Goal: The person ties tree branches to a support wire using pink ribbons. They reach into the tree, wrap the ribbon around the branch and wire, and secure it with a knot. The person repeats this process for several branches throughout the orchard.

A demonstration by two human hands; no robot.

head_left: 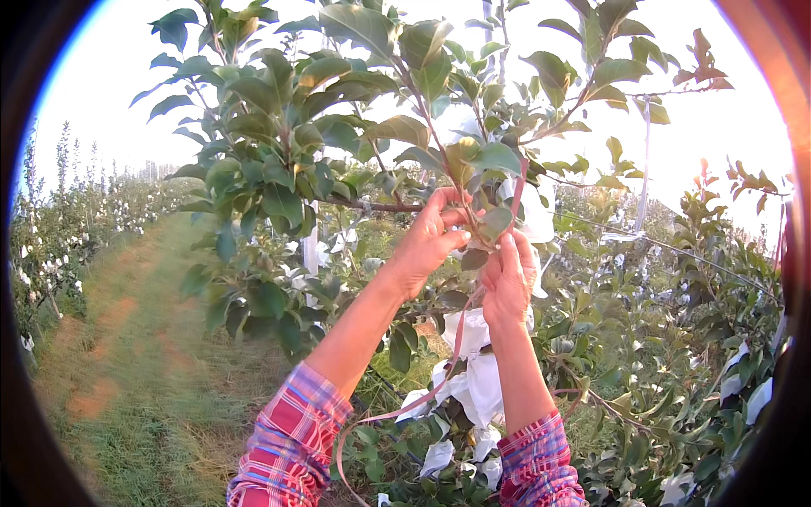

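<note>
Plaid sleeves (290, 435) nearest. Pink ribbon (457, 346) trails between forearms (525, 372), up to hands. Right hand (509, 279): fingers pinching ribbon beside stem (434, 133). Left hand (422, 247): fingers curled around leafy stem, probably steadying it while right manages ribbon. White bags (484, 385) hang below hands, likely shielding fruit; contents hidden. Wire (703, 269) runs behind at right, perhaps as support. Farther left: grass lane (160, 338), then row of trees (57, 241) dotted with white.
</note>
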